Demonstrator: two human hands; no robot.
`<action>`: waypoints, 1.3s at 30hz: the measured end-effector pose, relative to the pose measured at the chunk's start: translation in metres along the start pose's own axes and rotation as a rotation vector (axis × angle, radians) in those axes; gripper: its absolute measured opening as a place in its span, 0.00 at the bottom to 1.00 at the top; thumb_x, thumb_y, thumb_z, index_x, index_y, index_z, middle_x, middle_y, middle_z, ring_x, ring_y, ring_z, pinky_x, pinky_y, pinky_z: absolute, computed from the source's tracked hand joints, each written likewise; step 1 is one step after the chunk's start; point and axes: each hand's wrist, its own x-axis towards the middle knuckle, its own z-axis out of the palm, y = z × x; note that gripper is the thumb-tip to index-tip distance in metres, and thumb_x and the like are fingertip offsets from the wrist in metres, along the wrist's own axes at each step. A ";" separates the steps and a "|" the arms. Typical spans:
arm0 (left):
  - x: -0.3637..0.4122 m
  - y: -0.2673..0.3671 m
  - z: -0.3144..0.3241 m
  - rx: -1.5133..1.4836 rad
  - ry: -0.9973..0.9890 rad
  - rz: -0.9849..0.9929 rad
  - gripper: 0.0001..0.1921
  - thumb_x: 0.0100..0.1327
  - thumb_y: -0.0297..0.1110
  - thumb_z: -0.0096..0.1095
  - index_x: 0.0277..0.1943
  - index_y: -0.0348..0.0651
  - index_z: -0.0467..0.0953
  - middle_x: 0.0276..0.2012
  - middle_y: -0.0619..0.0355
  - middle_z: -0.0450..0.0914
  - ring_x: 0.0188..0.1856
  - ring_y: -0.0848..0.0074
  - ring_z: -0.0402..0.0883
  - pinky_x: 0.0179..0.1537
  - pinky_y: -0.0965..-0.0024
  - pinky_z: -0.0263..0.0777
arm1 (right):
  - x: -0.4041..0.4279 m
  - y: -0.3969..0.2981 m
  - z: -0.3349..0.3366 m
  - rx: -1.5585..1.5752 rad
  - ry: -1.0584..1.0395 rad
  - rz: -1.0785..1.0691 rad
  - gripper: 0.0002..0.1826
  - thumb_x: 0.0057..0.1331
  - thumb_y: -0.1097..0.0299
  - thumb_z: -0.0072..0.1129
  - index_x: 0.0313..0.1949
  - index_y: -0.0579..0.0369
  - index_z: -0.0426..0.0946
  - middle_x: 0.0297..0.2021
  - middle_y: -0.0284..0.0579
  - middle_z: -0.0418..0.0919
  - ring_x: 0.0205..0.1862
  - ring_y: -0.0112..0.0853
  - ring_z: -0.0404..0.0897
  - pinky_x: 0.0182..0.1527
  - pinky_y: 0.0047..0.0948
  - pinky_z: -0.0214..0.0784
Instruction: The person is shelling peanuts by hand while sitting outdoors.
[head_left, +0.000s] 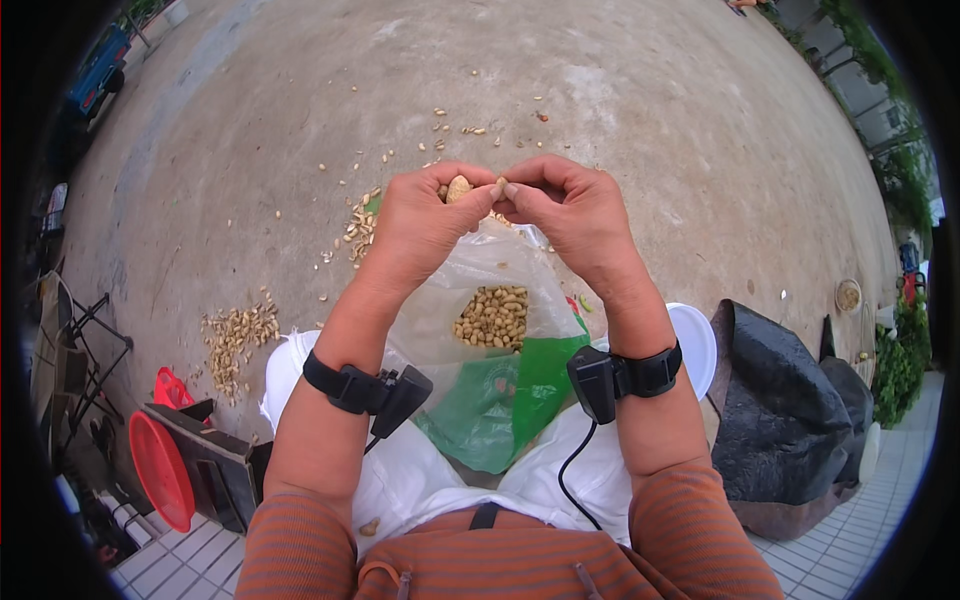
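My left hand (424, 217) is curled around unshelled peanuts (458, 188), one of them large and pale between thumb and fingers. Its thumb tip meets my right hand (577, 206) at a small peanut (502, 183), which the fingertips of both hands pinch. Below the hands, a white and green plastic sack (480, 405) lies between my knees. A heap of peanuts in their shells (491, 319) shows inside it. Shells (360, 232) are scattered on the concrete beyond my left wrist, partly hidden by the hand.
A shell pile (236, 337) lies on the concrete ground (712, 150) at left, above a red plastic basin (160, 471) and a dark box (217, 465). At right are a white round lid or basin (691, 349) and a black sheet (780, 412). A folding frame (97, 330) stands far left.
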 end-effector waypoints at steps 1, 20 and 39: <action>0.000 -0.001 0.000 0.009 -0.004 0.013 0.06 0.63 0.29 0.69 0.40 0.37 0.84 0.27 0.66 0.80 0.27 0.89 0.73 0.26 0.83 0.65 | 0.000 0.001 0.000 -0.034 0.002 -0.016 0.06 0.63 0.75 0.61 0.38 0.65 0.82 0.32 0.40 0.84 0.36 0.23 0.82 0.40 0.21 0.76; -0.005 -0.013 0.026 -0.151 0.168 0.177 0.03 0.61 0.26 0.64 0.35 0.36 0.82 0.26 0.62 0.82 0.28 0.86 0.77 0.31 0.79 0.72 | 0.003 -0.001 0.014 -0.120 0.169 -0.057 0.04 0.59 0.74 0.61 0.30 0.62 0.78 0.23 0.37 0.80 0.25 0.18 0.76 0.29 0.19 0.70; -0.001 0.000 0.013 -0.340 0.099 -0.056 0.06 0.65 0.29 0.66 0.43 0.40 0.83 0.30 0.66 0.76 0.30 0.86 0.73 0.27 0.81 0.65 | 0.006 0.013 0.010 0.552 0.018 0.117 0.10 0.71 0.75 0.51 0.47 0.67 0.76 0.42 0.47 0.81 0.42 0.29 0.83 0.49 0.24 0.79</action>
